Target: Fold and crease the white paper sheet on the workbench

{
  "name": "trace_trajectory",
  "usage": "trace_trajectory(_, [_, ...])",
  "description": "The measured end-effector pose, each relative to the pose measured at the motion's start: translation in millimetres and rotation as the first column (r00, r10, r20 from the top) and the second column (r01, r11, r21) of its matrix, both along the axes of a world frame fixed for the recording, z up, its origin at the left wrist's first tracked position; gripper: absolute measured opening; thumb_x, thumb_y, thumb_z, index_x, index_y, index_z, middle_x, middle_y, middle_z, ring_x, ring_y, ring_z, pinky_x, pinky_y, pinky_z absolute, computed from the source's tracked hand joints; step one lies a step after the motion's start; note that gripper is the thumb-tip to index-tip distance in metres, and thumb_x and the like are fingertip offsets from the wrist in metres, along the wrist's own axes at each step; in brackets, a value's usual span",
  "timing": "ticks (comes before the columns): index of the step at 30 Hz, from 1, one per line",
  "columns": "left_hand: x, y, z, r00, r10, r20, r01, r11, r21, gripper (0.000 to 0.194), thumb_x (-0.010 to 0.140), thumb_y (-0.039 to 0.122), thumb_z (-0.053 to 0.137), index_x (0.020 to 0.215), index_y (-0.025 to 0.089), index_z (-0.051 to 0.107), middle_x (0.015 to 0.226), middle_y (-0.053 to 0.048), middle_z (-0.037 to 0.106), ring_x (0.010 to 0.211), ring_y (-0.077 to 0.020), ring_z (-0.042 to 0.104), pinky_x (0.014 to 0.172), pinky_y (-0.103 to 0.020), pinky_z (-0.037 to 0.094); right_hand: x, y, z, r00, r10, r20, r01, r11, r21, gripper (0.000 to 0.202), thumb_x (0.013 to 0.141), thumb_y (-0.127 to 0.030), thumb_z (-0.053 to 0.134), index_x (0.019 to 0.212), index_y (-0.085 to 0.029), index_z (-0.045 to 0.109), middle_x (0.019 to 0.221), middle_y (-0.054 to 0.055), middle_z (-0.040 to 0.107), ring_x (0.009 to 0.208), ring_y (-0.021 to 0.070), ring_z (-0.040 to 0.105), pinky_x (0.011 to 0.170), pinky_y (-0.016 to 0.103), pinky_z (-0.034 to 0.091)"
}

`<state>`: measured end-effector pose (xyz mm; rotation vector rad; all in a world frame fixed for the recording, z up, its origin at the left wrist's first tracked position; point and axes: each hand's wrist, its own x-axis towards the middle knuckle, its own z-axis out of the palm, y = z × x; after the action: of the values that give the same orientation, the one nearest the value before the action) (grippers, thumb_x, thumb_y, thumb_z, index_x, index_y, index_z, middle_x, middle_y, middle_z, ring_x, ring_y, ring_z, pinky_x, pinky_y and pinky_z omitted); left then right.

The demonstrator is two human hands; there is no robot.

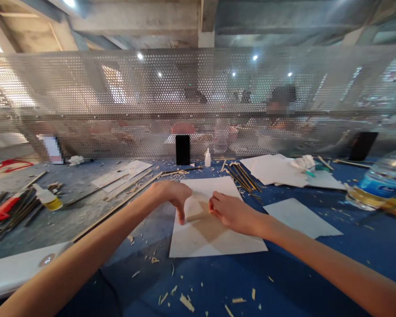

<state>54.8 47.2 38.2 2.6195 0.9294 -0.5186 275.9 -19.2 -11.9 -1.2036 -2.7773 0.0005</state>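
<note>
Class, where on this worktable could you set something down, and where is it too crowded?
There is room on the blue table in front of the big sheet, among scattered shavings, and nearer than the smaller sheet. It is crowded at left with sticks and a glue bottle, and behind with piled papers.

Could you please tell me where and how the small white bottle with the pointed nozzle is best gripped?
I would pinch the small white plastic bottle by both sides of its wider lower body, coming from the near side. It stands upright, its top narrows to a thin nozzle, and the perforated metal screen rises behind it.
</note>
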Motion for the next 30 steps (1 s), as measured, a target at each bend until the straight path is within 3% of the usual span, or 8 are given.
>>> trace_trajectory(5, [-1, -1, 1.8, 0.996, 0.019, -0.087, -0.016, 0.999, 0.038, 0.056, 0.049, 0.046, 0.087, 0.094, 0.017, 0.07, 0.096, -0.011, 0.073, 0.088, -0.0345, 0.066, 0.074, -0.038, 0.052, 4, 2, 4.8, 0.989, -0.149, 0.016, 0.148, 0.988, 0.038, 0.014, 0.095, -0.015, 0.046, 0.097, -0.013, 0.06, 0.103, 0.012, 0.058, 0.084, 0.0213, 0.059, 0.07, 0.032, 0.042])
trace_trajectory(9, [1, -2, 3.3, 0.995, 0.002, -0.103, 0.002, 0.999, 0.047, 0.062, 0.048, 0.052, 0.086, 0.097, 0.018, 0.071, 0.098, -0.011, 0.072, 0.092, -0.0357, 0.065, 0.078, -0.04, 0.051, 1, -1, 1.8, 0.997, 0.004, -0.079, -0.013, 0.994, -0.11, 0.013, 0.097, -0.02, 0.047, 0.098, -0.016, 0.059, 0.103, 0.009, 0.059, 0.086, 0.0193, 0.059, 0.074, 0.029, 0.042])
trace_trajectory(11, [1, -1, 3.2, 0.993, -0.017, -0.116, 0.022, 0.999, 0.04, 0.064, 0.051, 0.055, 0.084, 0.102, 0.019, 0.07, 0.1, -0.01, 0.072, 0.095, -0.0346, 0.064, 0.08, -0.038, 0.051, 1, 1, -0.3, 0.995, 0.055, -0.087, -0.066, 0.99, -0.122, 0.012, 0.097, -0.021, 0.048, 0.099, -0.016, 0.059, 0.102, 0.008, 0.059, 0.087, 0.0194, 0.059, 0.075, 0.029, 0.042])
trace_trajectory(17, [4, -3, 5.2, 0.979, 0.02, -0.203, -0.001, 0.996, 0.093, 0.079, 0.052, 0.055, 0.084, 0.117, 0.016, 0.063, 0.117, -0.015, 0.067, 0.102, -0.0355, 0.062, 0.083, -0.036, 0.051, 9, 10, 1.2, 0.987, -0.161, -0.004, 0.161, 0.987, 0.013, 0.012, 0.095, -0.012, 0.045, 0.092, -0.013, 0.057, 0.102, 0.012, 0.057, 0.086, 0.02, 0.057, 0.071, 0.029, 0.04])
trace_trajectory(22, [4, -4, 6.2, 0.973, 0.022, -0.23, 0.006, 0.993, 0.12, 0.081, 0.054, 0.053, 0.082, 0.121, 0.014, 0.06, 0.122, -0.018, 0.063, 0.105, -0.0341, 0.06, 0.085, -0.036, 0.05, -5, -5, 1.3, 0.997, -0.035, -0.062, 0.031, 0.997, -0.069, 0.013, 0.095, -0.011, 0.045, 0.095, -0.015, 0.057, 0.1, 0.009, 0.058, 0.082, 0.0181, 0.056, 0.071, 0.029, 0.04])
trace_trajectory(27, [3, -6, 8.1, 0.97, 0.083, -0.227, -0.062, 0.993, 0.098, 0.093, 0.052, 0.059, 0.081, 0.132, 0.02, 0.054, 0.131, -0.014, 0.059, 0.113, -0.0356, 0.056, 0.09, -0.036, 0.048, 1, 3, 2.0, 0.99, -0.128, -0.051, 0.129, 0.992, 0.001, 0.011, 0.094, -0.011, 0.047, 0.093, -0.013, 0.058, 0.103, 0.011, 0.057, 0.081, 0.018, 0.056, 0.069, 0.029, 0.039])
trace_trajectory(30, [3, -5, 7.0, 0.97, 0.088, -0.225, -0.068, 0.993, 0.093, 0.096, 0.05, 0.06, 0.081, 0.133, 0.019, 0.054, 0.132, -0.015, 0.057, 0.115, -0.0368, 0.054, 0.091, -0.037, 0.046, 6, 7, 1.4, 0.992, -0.059, -0.115, 0.047, 0.994, -0.102, 0.011, 0.095, -0.014, 0.048, 0.092, -0.015, 0.058, 0.101, 0.008, 0.057, 0.081, 0.0164, 0.057, 0.07, 0.027, 0.041])
